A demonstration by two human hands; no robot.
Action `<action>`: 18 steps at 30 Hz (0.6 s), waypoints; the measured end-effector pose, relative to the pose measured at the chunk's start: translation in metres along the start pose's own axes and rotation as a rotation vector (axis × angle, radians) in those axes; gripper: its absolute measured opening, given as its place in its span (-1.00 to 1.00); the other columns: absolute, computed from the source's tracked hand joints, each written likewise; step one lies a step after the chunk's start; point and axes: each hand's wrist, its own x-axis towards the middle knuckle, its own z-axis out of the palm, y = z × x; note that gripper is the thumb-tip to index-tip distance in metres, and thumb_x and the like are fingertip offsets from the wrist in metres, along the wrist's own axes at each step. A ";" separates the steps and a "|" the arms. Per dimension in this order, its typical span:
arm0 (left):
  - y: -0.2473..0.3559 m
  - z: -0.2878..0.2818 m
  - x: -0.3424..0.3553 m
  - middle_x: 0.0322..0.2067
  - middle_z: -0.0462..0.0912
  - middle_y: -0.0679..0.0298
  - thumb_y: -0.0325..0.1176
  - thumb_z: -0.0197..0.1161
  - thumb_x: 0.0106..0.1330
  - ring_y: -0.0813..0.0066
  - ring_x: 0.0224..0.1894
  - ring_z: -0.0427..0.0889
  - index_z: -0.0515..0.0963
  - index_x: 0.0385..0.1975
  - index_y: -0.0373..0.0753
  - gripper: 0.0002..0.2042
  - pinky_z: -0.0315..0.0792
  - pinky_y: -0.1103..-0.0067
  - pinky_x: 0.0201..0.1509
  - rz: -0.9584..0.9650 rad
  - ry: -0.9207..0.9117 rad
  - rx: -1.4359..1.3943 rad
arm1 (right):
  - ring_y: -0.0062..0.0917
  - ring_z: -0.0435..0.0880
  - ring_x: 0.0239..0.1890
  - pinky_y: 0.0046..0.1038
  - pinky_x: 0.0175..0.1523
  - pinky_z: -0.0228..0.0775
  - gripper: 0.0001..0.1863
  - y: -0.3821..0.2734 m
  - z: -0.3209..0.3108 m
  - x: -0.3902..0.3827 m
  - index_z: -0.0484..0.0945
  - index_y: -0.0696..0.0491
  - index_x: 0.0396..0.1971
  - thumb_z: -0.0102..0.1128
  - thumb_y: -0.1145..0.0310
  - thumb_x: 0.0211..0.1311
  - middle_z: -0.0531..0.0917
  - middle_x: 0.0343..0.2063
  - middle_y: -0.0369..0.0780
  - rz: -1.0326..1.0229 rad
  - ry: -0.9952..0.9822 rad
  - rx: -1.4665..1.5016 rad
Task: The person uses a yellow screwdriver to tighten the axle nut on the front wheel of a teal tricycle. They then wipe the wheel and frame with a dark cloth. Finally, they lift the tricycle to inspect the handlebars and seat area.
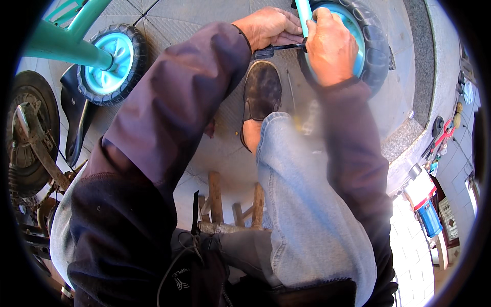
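Note:
At the top of the view a turquoise tube (304,11) comes down beside a small wheel (376,46) with a black tyre and blue hub. My right hand (332,48) is closed round the tube's lower end, against the wheel. From the left, my left hand (268,28) reaches to the same spot with its fingers pressed together; what lies in them is hidden. Just below the hands runs a thin black crank (286,47) with a black pedal (263,52) at its left end, close under my left wrist.
A turquoise frame (66,48) with another blue-hubbed wheel (113,61) stands at the left, beside a dark, worn wheel (33,128). My shoe (263,89) is below the pedal. A wooden stool (215,197) stands beneath me. Red-handled tools (446,132) and a blue-and-white container (428,212) lie at the right.

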 end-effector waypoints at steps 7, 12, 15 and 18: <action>-0.001 -0.002 0.002 -0.24 0.61 0.14 -0.49 0.10 0.27 0.40 -0.14 0.64 0.47 -0.16 -0.41 -0.81 0.50 0.55 0.05 -0.002 -0.025 -0.006 | -0.09 0.58 -0.35 -0.13 -0.30 0.38 -0.79 -0.004 -0.002 0.002 0.48 0.09 -0.41 0.11 0.24 0.20 0.60 -0.44 -0.10 0.064 -0.120 -0.118; -0.003 -0.001 0.001 -0.23 0.60 0.13 -0.49 0.11 0.27 0.38 -0.14 0.64 0.45 -0.14 -0.42 -0.79 0.50 0.55 0.05 0.011 -0.009 -0.017 | -0.07 0.58 -0.38 -0.11 -0.31 0.38 -0.74 -0.002 -0.003 0.000 0.44 0.12 -0.47 0.10 0.21 0.21 0.59 -0.45 -0.08 -0.015 -0.028 -0.010; 0.000 0.002 0.002 -0.22 0.60 0.12 -0.50 0.11 0.26 0.37 -0.13 0.63 0.44 -0.12 -0.43 -0.78 0.50 0.54 0.04 0.000 0.005 -0.001 | -0.06 0.58 -0.37 -0.11 -0.30 0.38 -0.74 0.001 -0.002 0.001 0.44 0.11 -0.47 0.10 0.20 0.22 0.59 -0.44 -0.08 -0.010 -0.035 -0.021; 0.003 0.002 -0.004 -0.23 0.60 0.13 -0.50 0.11 0.26 0.37 -0.13 0.63 0.44 -0.12 -0.43 -0.77 0.50 0.54 0.04 -0.005 -0.013 0.000 | -0.08 0.59 -0.35 -0.12 -0.29 0.38 -0.77 -0.004 0.003 0.001 0.46 0.10 -0.45 0.11 0.22 0.20 0.60 -0.44 -0.08 0.059 -0.093 -0.163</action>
